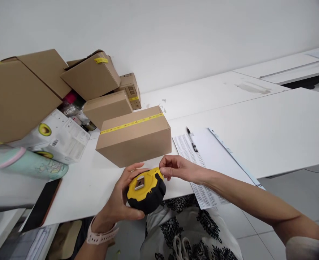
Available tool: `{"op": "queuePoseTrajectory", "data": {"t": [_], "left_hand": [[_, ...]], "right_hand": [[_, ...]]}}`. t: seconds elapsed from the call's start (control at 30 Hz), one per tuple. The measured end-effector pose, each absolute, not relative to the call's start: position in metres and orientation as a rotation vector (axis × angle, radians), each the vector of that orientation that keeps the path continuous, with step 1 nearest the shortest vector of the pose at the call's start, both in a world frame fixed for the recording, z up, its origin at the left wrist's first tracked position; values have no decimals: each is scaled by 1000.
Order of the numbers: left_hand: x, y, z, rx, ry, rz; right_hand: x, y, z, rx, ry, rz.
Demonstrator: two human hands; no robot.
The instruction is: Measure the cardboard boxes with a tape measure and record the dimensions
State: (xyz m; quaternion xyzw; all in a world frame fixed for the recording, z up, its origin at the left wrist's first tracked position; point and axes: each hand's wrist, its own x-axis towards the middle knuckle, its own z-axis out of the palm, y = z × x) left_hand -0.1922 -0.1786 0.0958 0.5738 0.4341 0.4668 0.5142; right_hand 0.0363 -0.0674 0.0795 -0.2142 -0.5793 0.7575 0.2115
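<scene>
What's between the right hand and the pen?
In the head view, a bare stretch of the printed sheet shows between the right hand, which is at the yellow-and-black tape measure, and the pen.

White table (229, 112), yellow-taped cardboard box (134, 142) on it, printed sheets (216, 155) alongside, black slab (44, 204) near the edge

Leftmost carton (24, 99) only partly visible

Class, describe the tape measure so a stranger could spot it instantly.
On the white table sits a cardboard box, yellow tape running along its top. Nearer the viewer, the left hand grips the tape measure: rounded, black and yellow, with a metal clip, unlike the angular box.
</scene>
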Motion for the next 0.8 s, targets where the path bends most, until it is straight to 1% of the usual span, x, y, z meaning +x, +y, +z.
{"op": "queuePoseTrajectory", "data": {"t": [0.1,0.17,0.23,0.3,0.37,0.43,0.53,0.67,0.8], "left_hand": [[-196,-182,96,1347,1057,1135],[-204,-188,96,1264,1149,1159],[-220,-197,97,1143,1280,1211],[-242,-207,100,1006,1400,1295],[-265,-215,104,925,1466,1369],[-282,-218,108,957,1477,1394],[-296,-212,110,1096,1418,1321],[-301,-192,105,1111,1326,1243],[-302,-182,114,1109,1276,1218]], "right_hand": [[35,-66,78,-494,-1597,2176],[45,-59,81,-418,-1653,2172],[65,-47,85,-381,-1718,2058],[91,-31,87,-429,-1722,1856],[114,-16,86,-572,-1679,1684],[125,-4,80,-697,-1666,1592],[117,7,67,-742,-1691,1606],[89,16,52,-666,-1687,1662],[80,16,55,-629,-1636,1601]]}}
